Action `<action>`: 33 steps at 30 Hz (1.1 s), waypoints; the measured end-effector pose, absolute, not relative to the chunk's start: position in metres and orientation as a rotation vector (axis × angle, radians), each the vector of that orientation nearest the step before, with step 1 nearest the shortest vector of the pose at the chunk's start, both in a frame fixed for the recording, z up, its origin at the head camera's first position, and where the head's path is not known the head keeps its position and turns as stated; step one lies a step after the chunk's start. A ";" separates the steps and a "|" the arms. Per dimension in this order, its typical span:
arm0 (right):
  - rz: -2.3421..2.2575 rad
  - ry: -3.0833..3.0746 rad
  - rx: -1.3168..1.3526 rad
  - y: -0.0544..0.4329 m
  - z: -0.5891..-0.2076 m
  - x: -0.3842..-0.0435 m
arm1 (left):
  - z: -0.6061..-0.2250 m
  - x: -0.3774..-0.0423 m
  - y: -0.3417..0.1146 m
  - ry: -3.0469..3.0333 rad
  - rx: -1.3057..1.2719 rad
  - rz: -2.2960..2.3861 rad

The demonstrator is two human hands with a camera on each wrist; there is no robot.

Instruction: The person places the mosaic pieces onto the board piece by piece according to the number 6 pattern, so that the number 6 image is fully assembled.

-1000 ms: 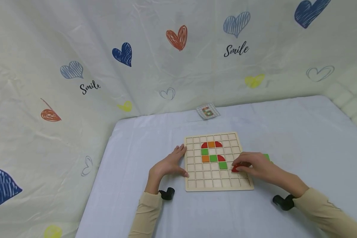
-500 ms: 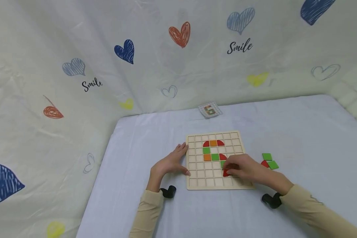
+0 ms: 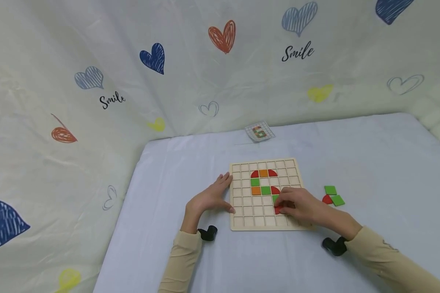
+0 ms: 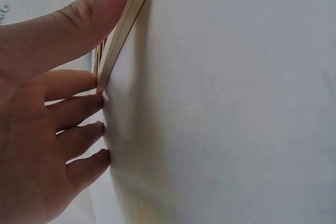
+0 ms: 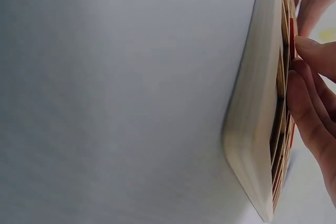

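A wooden grid board (image 3: 248, 222) lies on the white-covered table. My left hand (image 3: 210, 200) rests against its left side, fingers spread. In the left wrist view the thumb (image 4: 84, 19) lies along the board's edge. My right hand (image 3: 301, 204) is over the right part of the board, thumb and fingertips at a red quarter-round tile (image 3: 277, 210), partly hidden by the fingers. This tile sits just below a green square tile (image 3: 275, 198). In the right wrist view the red tile (image 5: 292, 35) shows as a thin edge. More red, orange and green tiles form a pattern on the grid.
Right of the board lie two loose green square tiles (image 3: 330, 190) and a red quarter-round tile (image 3: 327, 199). A small pattern card (image 3: 260, 131) sits at the table's back edge, before a hanging sheet (image 3: 183, 89) printed with hearts.
My right hand has moved left with the red tile, to the cell below the green tile, and stays there since. The loose tiles at right have come into view. The left hand keeps its place.
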State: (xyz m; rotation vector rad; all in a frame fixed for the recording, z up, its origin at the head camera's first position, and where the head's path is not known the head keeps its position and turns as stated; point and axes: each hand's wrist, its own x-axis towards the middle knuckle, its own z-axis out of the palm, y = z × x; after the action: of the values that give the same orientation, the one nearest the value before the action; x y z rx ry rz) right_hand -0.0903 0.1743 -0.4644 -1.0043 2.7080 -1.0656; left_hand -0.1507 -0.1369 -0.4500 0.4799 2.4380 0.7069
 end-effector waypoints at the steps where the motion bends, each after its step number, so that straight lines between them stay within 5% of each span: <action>1: -1.063 2.708 -0.990 0.174 -0.464 -0.090 | -0.450 -0.151 -0.137 2.436 0.480 0.707; 33: -0.965 3.141 -0.947 0.268 -0.473 -0.077 | -0.447 -0.150 -0.137 2.429 0.484 0.722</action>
State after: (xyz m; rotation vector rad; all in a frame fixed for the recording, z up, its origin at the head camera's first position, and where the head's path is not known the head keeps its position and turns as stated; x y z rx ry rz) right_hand -0.0774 0.2678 -0.4727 -0.9468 3.1410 -0.9647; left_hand -0.1501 -0.1367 -0.4474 0.4842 2.4292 0.7219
